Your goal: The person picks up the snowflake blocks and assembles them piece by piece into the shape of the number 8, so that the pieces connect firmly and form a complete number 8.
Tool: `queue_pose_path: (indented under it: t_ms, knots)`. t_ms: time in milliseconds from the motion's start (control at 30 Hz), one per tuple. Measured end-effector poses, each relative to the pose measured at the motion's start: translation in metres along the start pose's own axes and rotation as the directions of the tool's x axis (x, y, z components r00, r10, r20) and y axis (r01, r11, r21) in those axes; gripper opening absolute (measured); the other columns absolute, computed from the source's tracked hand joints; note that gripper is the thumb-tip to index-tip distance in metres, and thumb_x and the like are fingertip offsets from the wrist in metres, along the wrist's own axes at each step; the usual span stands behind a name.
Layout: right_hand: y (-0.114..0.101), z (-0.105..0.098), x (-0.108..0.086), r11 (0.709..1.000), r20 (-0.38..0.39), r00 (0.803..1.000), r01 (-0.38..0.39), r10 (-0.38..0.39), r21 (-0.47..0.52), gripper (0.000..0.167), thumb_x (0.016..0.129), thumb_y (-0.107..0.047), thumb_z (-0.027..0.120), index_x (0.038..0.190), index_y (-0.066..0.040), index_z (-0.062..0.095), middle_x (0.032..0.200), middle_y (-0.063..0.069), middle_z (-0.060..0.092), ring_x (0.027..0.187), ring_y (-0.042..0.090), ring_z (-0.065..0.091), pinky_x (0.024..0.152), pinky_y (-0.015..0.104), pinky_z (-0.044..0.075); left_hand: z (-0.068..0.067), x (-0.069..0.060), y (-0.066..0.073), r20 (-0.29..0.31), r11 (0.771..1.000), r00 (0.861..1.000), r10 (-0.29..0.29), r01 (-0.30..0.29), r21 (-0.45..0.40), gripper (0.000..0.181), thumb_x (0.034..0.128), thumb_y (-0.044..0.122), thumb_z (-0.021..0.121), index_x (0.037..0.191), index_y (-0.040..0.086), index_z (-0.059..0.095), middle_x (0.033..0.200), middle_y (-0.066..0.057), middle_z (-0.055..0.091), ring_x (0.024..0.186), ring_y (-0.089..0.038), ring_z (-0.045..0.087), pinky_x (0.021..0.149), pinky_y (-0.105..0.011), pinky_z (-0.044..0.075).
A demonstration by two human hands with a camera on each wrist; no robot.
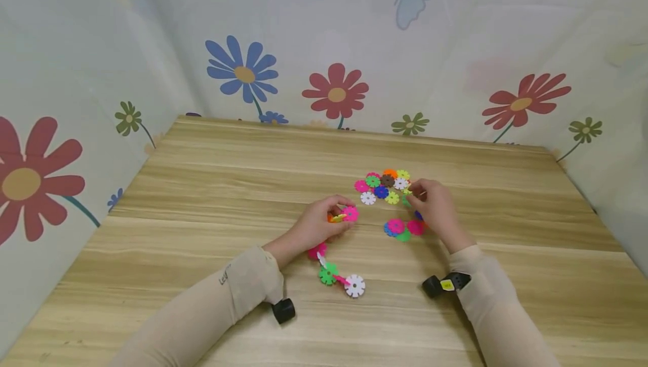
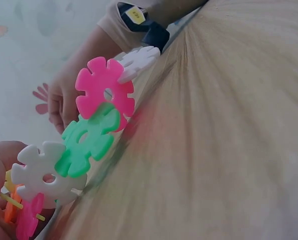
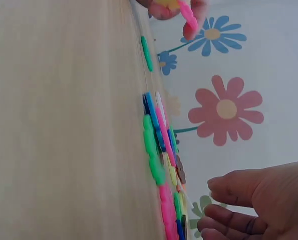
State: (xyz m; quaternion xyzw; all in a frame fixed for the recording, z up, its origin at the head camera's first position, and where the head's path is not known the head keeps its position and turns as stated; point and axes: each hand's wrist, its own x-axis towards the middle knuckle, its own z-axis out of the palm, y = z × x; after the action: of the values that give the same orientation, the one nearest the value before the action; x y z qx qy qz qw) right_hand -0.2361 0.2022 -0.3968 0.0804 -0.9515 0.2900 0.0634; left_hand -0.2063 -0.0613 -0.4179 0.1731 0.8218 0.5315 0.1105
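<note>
My left hand (image 1: 315,222) grips a chain of interlocking plastic snowflake discs, with a pink disc (image 1: 350,213) at its fingertips and yellow and orange ones beside it. The rest of the chain trails below the hand, through a green disc (image 1: 328,273) to a white disc (image 1: 355,286) at its end. My right hand (image 1: 437,206) reaches down at the right side of a pile of loose discs (image 1: 381,192). In the right wrist view, the right thumb and fingers (image 3: 234,187) stand apart with no disc visible between them.
A smaller group of loose discs, with a pink disc (image 1: 396,225) on top, lies nearer than the pile. The wooden table (image 1: 202,187) meets a flower-printed curtain (image 1: 293,29) at the back. A black camera (image 1: 283,310) sits on the left wrist, another (image 1: 432,286) on the right.
</note>
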Motion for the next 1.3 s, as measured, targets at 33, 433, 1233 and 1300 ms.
queue_pose_path:
  t_ms: [33, 433, 1233, 1300]
  knots:
    - [0.002, -0.001, 0.001, 1.000, 0.001, 1.000, -0.009, 0.009, -0.010, 0.019, 0.089, -0.007, 0.063, 0.103, 0.006, 0.064, 0.098, 0.023, 0.066, 0.089, 0.035, 0.063, 0.080, 0.046, 0.051, 0.000, 0.000, 0.001, 0.002, 1.000, 1.000, 0.001, -0.001, 0.005, 0.037, 0.0871, 0.011, 0.070, 0.123, 0.011, 0.060, 0.090, -0.009, 0.059, 0.054, -0.011, 0.056, 0.050, -0.022, 0.049]
    - [0.013, -0.010, 0.003, 0.982, 0.097, 0.987, -0.111, 0.127, -0.155, 0.028, 0.090, -0.014, 0.065, 0.107, 0.009, 0.063, 0.105, 0.027, 0.067, 0.097, 0.038, 0.063, 0.086, 0.049, 0.049, -0.002, 0.001, 0.001, 0.002, 0.999, 1.000, 0.016, -0.016, 0.043, 0.036, 0.0869, 0.011, 0.070, 0.122, 0.011, 0.061, 0.089, -0.007, 0.058, 0.057, -0.009, 0.057, 0.052, -0.023, 0.049]
    - [0.014, -0.011, 0.001, 0.996, 0.058, 0.996, -0.069, 0.072, -0.056, 0.016, 0.089, -0.008, 0.066, 0.101, 0.002, 0.065, 0.095, 0.020, 0.069, 0.086, 0.029, 0.064, 0.077, 0.042, 0.049, 0.000, 0.001, -0.004, -0.008, 0.998, 0.999, 0.031, -0.030, 0.046, 0.036, 0.0869, 0.011, 0.070, 0.122, 0.011, 0.061, 0.090, -0.008, 0.058, 0.056, -0.009, 0.057, 0.053, -0.023, 0.049]
    - [0.011, -0.011, 0.000, 0.997, 0.050, 0.997, -0.052, 0.055, -0.055, 0.014, 0.089, -0.010, 0.066, 0.098, 0.001, 0.067, 0.096, 0.019, 0.071, 0.087, 0.029, 0.066, 0.078, 0.042, 0.051, 0.000, 0.001, -0.004, -0.008, 0.999, 0.999, 0.031, -0.031, 0.035, 0.037, 0.0869, 0.010, 0.070, 0.122, 0.011, 0.061, 0.090, -0.009, 0.058, 0.052, -0.009, 0.055, 0.049, -0.023, 0.048]
